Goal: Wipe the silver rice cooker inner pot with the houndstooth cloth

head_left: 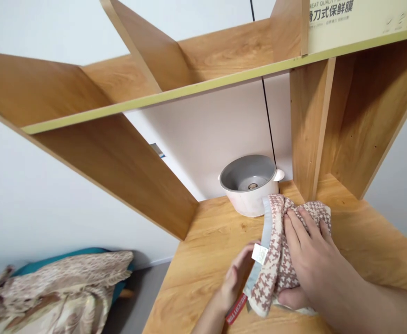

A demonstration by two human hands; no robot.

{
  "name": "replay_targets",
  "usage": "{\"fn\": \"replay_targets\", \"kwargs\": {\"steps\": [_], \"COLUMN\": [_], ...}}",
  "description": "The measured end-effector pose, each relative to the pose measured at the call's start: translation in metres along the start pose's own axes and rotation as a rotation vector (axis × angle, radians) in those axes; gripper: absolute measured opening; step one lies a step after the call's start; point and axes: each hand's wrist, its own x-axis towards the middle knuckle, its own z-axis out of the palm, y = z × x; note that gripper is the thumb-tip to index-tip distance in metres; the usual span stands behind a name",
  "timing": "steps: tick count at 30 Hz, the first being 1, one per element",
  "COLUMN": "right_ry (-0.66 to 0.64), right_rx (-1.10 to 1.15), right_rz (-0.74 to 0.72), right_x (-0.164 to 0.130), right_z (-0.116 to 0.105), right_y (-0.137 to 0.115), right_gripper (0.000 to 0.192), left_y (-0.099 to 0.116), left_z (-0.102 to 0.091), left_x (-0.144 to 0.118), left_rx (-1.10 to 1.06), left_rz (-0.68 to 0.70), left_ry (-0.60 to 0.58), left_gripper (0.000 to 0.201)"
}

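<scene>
The right hand (311, 255) lies open and flat on a folded, brown-and-white houndstooth woven cloth (274, 269) with pale blue-grey edging, its fingers slightly parted and its thumb near the cloth's lower edge. The left hand (236, 273) is half curled at the cloth's left edge, its fingertips hidden behind a small white fabric label (260, 253), so whether it grips anything cannot be told; the label's print is too small to read. From the same edge hangs a narrow red fabric tag (236, 308) with white capitals, of which "COTTON" is legible. The cloth sits over the wood-grain desktop (189, 283), in front of and slightly right of a round, white, two-handled pot (250, 202) with a grey interior; whether cloth and pot touch is unclear. Above the pot runs a long wooden shelf (203, 86) with a yellow-green front edge. On it, up and to the right of the pot, stands a cream cardboard box (366, 35) printed "REAT QUALITY", its start cut off, and in larger characters "刀式保鲜膜". Well to the pot's lower left, a beige fringed blanket (67, 278) covers part of a teal piece of furniture (81, 253).
</scene>
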Motion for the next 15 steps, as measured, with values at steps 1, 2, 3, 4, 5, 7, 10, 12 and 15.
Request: {"fn": "replay_targets", "kwargs": {"steps": [1, 2, 3, 4, 5, 7, 10, 12, 15], "right_ry": [-0.013, -0.027, -0.043, -0.061, -0.08, -0.131, -0.201, -0.218, -0.181], "right_rx": [0.007, 0.013, 0.021, 0.031, 0.043, 0.079, 0.168, 0.244, 0.384], "right_rz": [-0.001, -0.001, -0.006, -0.01, -0.017, -0.047, -0.079, -0.105, -0.133], "right_x": [0.0, 0.0, 0.001, 0.002, 0.004, 0.009, 0.019, 0.024, 0.026], "right_z": [0.0, -0.002, -0.003, -0.006, -0.009, -0.017, -0.032, -0.042, -0.055], "right_y": [0.001, 0.002, 0.003, 0.004, 0.006, 0.009, 0.012, 0.014, 0.017], "right_gripper": [0.139, 0.14, 0.141, 0.143, 0.145, 0.142, 0.132, 0.118, 0.092], "left_y": [-0.008, -0.017, -0.026, -0.035, -0.042, -0.051, -0.051, -0.045, -0.033], "left_z": [-0.002, -0.003, -0.002, 0.002, 0.008, 0.022, 0.043, 0.052, 0.062], "left_x": [-0.016, -0.032, -0.046, -0.057, -0.065, -0.072, -0.071, -0.073, -0.081], "left_rx": [0.003, 0.041, 0.11, 0.2, 0.291, 0.461, 0.511, 0.462, 0.32], "left_rz": [0.003, 0.007, 0.031, 0.048, 0.07, 0.083, 0.133, 0.113, 0.044], "left_ry": [-0.021, -0.019, -0.036, -0.031, -0.01, 0.118, 0.445, 0.608, 0.709], "left_gripper": [0.097, 0.093, 0.087, 0.076, 0.067, 0.046, 0.053, 0.057, 0.06]}}
